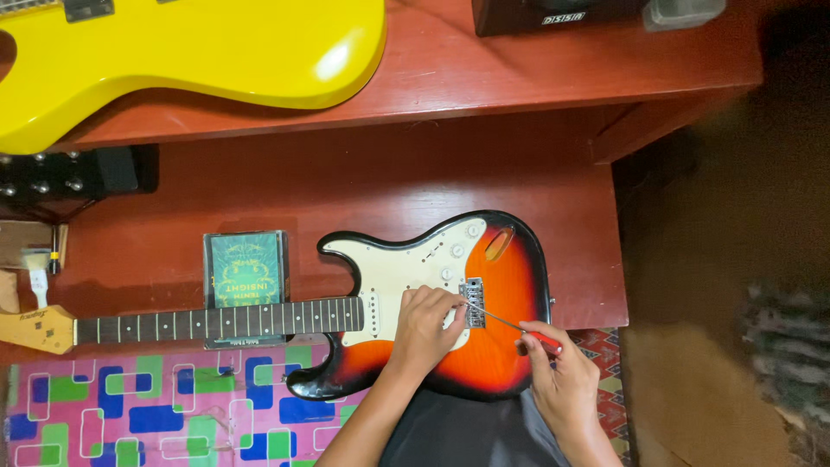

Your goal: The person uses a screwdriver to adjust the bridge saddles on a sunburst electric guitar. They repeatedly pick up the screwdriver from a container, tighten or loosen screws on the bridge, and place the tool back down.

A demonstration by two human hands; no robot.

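A sunburst electric guitar with a cream pickguard lies flat across a low red shelf, its neck stretching left. My left hand rests on the body, fingertips touching the metal bridge. My right hand grips a thin screwdriver with a red handle. The shaft slants up and left, and its tip is at the bridge.
A yellow guitar body lies on the upper red desk. A green booklet sits under the neck. A dark box stands on the desk. A small brush lies at the left, a patterned mat below.
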